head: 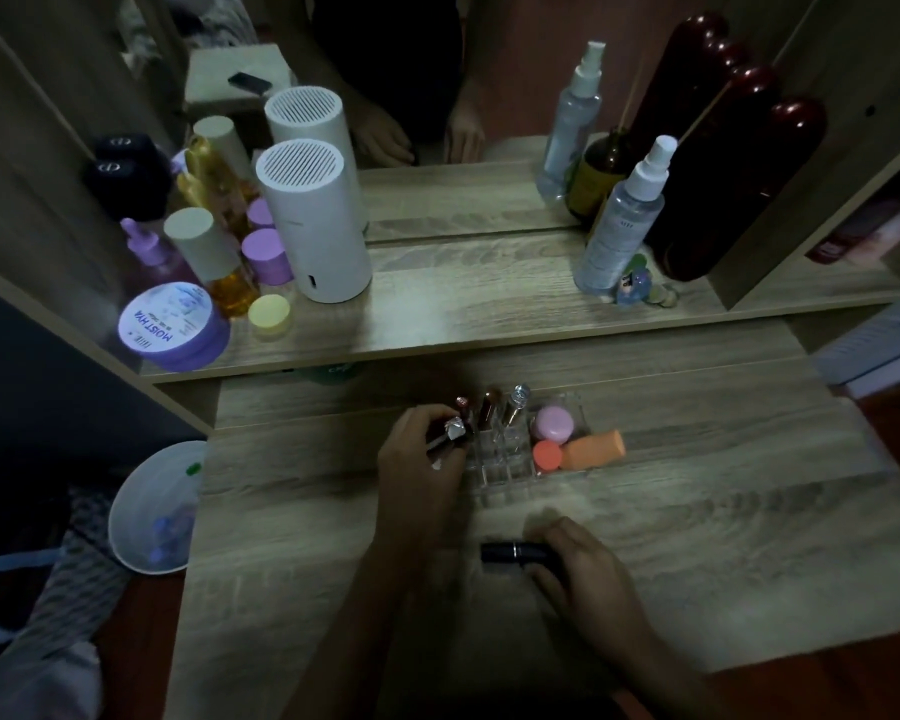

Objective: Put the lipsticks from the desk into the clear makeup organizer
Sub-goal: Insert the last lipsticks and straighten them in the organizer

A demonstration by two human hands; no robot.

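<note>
The clear makeup organizer (494,478) stands on the wooden desk's middle. Three lipsticks (489,407) stand upright in its back slots. Its right compartment holds a pink jar (555,424), a coral round item and an orange sponge (593,449). My left hand (419,467) is at the organizer's left edge, shut on a lipstick with a silver faceted cap (453,428). A black lipstick (513,552) lies on the desk in front of the organizer, and my right hand (585,574) grips its right end.
A raised shelf behind carries a white cylinder device (313,226), purple jars, an amber bottle and a purple tub (170,324) at left, and spray bottles (624,220) and a dark red bottle at right. A mirror stands behind. A white bin (152,506) sits left of the desk.
</note>
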